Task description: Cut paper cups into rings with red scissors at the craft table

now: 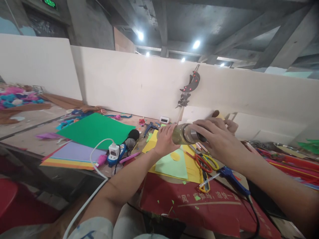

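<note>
I hold a bottle [183,133] of brownish clear glass with a metal neck sideways above the work table. My left hand [164,139] is wrapped round its body. My right hand [219,136] is closed over the metal cap end. Below them lie yellow paper sheets [191,169] with a pale green piece [171,166] on top, red and yellow scissors [205,162] and a blue glue gun [233,179].
A large green sheet [96,129] and a stack of coloured paper [72,154] lie to the left, beside a white plug and cable [113,151]. A red banner [199,205] covers the near table edge. White partition wall [139,83] stands behind, with a dark paper figure [190,84] stuck on it.
</note>
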A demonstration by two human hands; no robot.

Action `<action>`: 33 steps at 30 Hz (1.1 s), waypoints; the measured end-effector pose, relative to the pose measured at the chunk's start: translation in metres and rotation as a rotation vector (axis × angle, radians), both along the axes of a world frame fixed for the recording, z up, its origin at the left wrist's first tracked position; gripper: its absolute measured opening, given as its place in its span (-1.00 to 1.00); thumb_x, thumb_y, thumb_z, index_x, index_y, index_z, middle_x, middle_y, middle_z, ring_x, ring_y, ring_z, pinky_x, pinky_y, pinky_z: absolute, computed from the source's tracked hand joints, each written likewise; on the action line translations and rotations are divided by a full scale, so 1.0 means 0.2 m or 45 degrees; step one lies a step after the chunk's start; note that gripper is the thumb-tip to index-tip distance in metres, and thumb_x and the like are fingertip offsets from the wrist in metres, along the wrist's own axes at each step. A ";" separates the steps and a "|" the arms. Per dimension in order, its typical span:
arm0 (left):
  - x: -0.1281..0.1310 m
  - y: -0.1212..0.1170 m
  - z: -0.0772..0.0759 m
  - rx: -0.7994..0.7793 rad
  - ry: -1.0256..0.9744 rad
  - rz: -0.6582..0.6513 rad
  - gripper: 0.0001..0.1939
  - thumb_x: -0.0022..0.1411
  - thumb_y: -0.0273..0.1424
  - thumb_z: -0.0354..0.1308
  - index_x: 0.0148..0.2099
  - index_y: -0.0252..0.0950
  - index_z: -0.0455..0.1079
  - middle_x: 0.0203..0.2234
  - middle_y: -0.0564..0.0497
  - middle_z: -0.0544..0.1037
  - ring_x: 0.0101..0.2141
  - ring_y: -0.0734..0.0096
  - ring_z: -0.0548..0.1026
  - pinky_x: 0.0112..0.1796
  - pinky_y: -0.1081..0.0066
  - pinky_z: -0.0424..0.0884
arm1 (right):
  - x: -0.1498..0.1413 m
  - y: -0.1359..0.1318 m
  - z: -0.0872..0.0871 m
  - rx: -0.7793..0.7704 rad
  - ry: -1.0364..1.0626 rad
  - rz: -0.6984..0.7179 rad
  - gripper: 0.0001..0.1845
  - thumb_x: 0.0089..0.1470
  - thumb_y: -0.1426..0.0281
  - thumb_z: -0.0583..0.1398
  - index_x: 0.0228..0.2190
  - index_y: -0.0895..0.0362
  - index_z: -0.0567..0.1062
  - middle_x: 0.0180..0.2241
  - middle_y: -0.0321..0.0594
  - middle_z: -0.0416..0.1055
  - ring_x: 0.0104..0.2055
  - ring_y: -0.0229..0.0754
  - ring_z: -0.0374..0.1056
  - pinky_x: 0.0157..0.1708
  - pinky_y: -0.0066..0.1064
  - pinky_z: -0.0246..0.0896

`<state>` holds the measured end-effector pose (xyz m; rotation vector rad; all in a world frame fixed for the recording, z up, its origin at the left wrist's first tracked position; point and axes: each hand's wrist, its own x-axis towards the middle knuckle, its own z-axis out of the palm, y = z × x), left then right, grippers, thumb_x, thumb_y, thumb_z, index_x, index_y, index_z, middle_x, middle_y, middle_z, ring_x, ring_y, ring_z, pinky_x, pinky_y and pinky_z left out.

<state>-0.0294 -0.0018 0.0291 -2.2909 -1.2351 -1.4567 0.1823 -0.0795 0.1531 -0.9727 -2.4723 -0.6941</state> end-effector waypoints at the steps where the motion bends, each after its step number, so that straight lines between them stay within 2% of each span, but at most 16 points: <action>1: 0.00 0.00 0.00 0.001 -0.007 0.002 -0.14 -0.03 -0.24 0.32 0.30 -0.30 0.15 0.18 -0.27 0.45 0.19 -0.02 0.40 0.19 0.06 0.19 | 0.00 0.00 0.00 0.014 0.020 -0.046 -0.39 0.18 0.34 0.21 0.25 0.01 0.30 0.17 -0.01 0.38 0.11 0.16 0.26 0.07 0.01 0.15; 3: 0.00 0.00 0.00 0.015 -0.003 0.014 -0.14 -0.02 -0.25 0.32 0.31 -0.31 0.14 0.18 -0.28 0.45 0.20 -0.02 0.39 0.20 0.06 0.18 | -0.01 0.01 0.00 -0.002 0.064 -0.183 -0.31 0.18 0.13 0.22 0.27 0.07 0.26 0.10 0.07 0.42 0.07 0.23 0.29 0.01 0.05 0.17; 5: -0.01 -0.01 0.00 0.040 0.023 0.024 -0.13 -0.04 -0.28 0.33 0.31 -0.33 0.14 0.19 -0.29 0.45 0.20 -0.04 0.39 0.19 0.04 0.18 | 0.00 0.03 0.00 -0.042 0.066 -0.320 -0.34 0.21 0.01 0.17 0.19 0.13 0.34 -0.07 0.09 0.51 0.00 0.24 0.35 -0.03 0.07 0.16; 7: -0.01 -0.01 0.00 0.054 0.051 0.021 -0.12 -0.05 -0.30 0.34 0.30 -0.34 0.15 0.18 -0.29 0.45 0.19 -0.05 0.40 0.19 0.03 0.18 | 0.01 0.04 0.00 -0.087 0.049 -0.398 -0.45 0.23 0.00 0.13 0.05 0.14 0.45 -0.24 0.03 0.54 -0.10 0.20 0.41 -0.03 0.07 0.16; 8: -0.01 -0.01 0.00 0.052 0.055 0.014 -0.13 -0.05 -0.30 0.35 0.30 -0.34 0.15 0.18 -0.29 0.45 0.19 -0.04 0.40 0.19 0.03 0.19 | 0.01 0.04 0.00 -0.099 0.062 -0.394 -0.50 0.22 0.03 0.15 0.00 0.13 0.47 -0.25 0.01 0.54 -0.14 0.18 0.43 -0.04 0.07 0.16; 11: -0.01 0.00 0.00 0.017 0.018 -0.013 -0.13 -0.05 -0.27 0.36 0.29 -0.29 0.16 0.16 -0.25 0.47 0.19 -0.02 0.41 0.18 0.05 0.22 | 0.01 0.02 0.00 -0.102 0.139 -0.168 -0.60 0.17 0.25 0.22 0.03 0.07 0.46 -0.05 -0.02 0.52 -0.04 0.12 0.41 -0.01 -0.01 0.20; 13: 0.00 0.00 0.00 0.002 -0.017 -0.032 -0.14 -0.04 -0.24 0.36 0.28 -0.27 0.16 0.16 -0.24 0.46 0.19 0.00 0.40 0.19 0.07 0.23 | 0.00 0.00 0.00 -0.073 0.144 0.027 -0.54 0.15 0.41 0.19 0.09 0.01 0.43 0.10 -0.05 0.45 0.09 0.10 0.34 0.05 -0.04 0.19; 15: 0.00 0.00 0.00 0.010 -0.037 -0.048 -0.14 -0.03 -0.23 0.36 0.28 -0.27 0.16 0.17 -0.23 0.46 0.19 0.01 0.40 0.19 0.08 0.25 | 0.00 -0.01 0.01 -0.043 0.129 0.085 -0.48 0.16 0.43 0.17 0.16 -0.02 0.39 0.17 -0.07 0.40 0.15 0.13 0.27 0.10 0.00 0.15; 18: -0.01 0.00 0.00 0.053 -0.008 -0.052 -0.15 -0.03 -0.26 0.35 0.29 -0.30 0.15 0.15 -0.25 0.47 0.18 0.00 0.41 0.17 0.07 0.26 | 0.00 -0.01 0.01 -0.040 0.155 -0.072 -0.38 0.19 0.18 0.20 0.24 0.02 0.31 0.17 0.03 0.39 0.13 0.22 0.26 0.03 0.05 0.16; 20: -0.01 0.00 -0.01 0.078 0.044 -0.044 -0.16 -0.01 -0.30 0.32 0.30 -0.32 0.15 0.15 -0.27 0.47 0.18 -0.02 0.42 0.16 0.04 0.24 | 0.01 0.01 0.01 -0.079 0.136 -0.222 -0.38 0.20 0.02 0.16 0.17 0.10 0.38 0.04 0.07 0.48 0.04 0.23 0.32 -0.03 0.05 0.17; 22: -0.02 0.00 -0.01 0.092 0.098 -0.043 -0.17 0.00 -0.31 0.29 0.31 -0.32 0.14 0.16 -0.29 0.47 0.18 -0.04 0.42 0.16 0.01 0.22 | 0.03 0.02 0.00 -0.158 0.062 -0.338 -0.45 0.23 -0.02 0.10 0.01 0.13 0.49 -0.17 0.03 0.56 -0.09 0.19 0.40 -0.05 0.04 0.18; 24: -0.02 0.00 -0.02 0.094 0.136 -0.050 -0.16 -0.02 -0.33 0.29 0.31 -0.33 0.15 0.16 -0.29 0.47 0.17 -0.08 0.42 0.16 -0.03 0.21 | 0.04 0.03 -0.01 -0.204 0.030 -0.370 -0.52 0.22 0.02 0.13 -0.10 0.14 0.53 -0.28 -0.02 0.57 -0.18 0.14 0.44 -0.05 0.03 0.19; 27: -0.01 0.01 -0.02 0.058 0.119 -0.064 -0.15 -0.06 -0.34 0.31 0.29 -0.32 0.17 0.15 -0.29 0.48 0.17 -0.09 0.42 0.18 -0.04 0.20 | 0.04 0.00 -0.02 -0.145 0.077 -0.205 -0.63 0.16 0.22 0.20 -0.03 0.09 0.50 -0.10 -0.02 0.56 -0.07 0.12 0.45 -0.01 0.02 0.20; 29: -0.01 0.02 -0.01 -0.005 0.039 -0.066 -0.15 -0.05 -0.30 0.35 0.28 -0.30 0.17 0.16 -0.26 0.47 0.18 -0.06 0.41 0.19 -0.01 0.22 | 0.05 -0.02 -0.02 -0.046 0.130 -0.041 -0.65 0.16 0.41 0.17 0.00 0.05 0.49 0.03 -0.04 0.51 0.04 0.10 0.42 0.05 0.01 0.20; 31: -0.01 0.02 -0.01 -0.070 -0.060 -0.086 -0.12 -0.05 -0.25 0.41 0.28 -0.27 0.17 0.17 -0.24 0.46 0.20 -0.02 0.40 0.20 0.03 0.24 | 0.05 -0.04 -0.02 0.062 0.189 0.087 -0.60 0.16 0.54 0.11 0.00 0.05 0.49 0.08 -0.04 0.48 0.12 0.07 0.38 0.09 -0.02 0.21; 33: -0.01 0.02 -0.01 -0.092 -0.129 -0.125 -0.08 -0.08 -0.22 0.46 0.28 -0.26 0.16 0.18 -0.24 0.44 0.22 -0.01 0.38 0.23 0.04 0.23 | 0.05 -0.06 -0.02 0.153 0.287 0.139 -0.57 0.16 0.57 0.10 0.03 0.05 0.47 0.08 -0.03 0.47 0.17 0.07 0.36 0.12 -0.02 0.23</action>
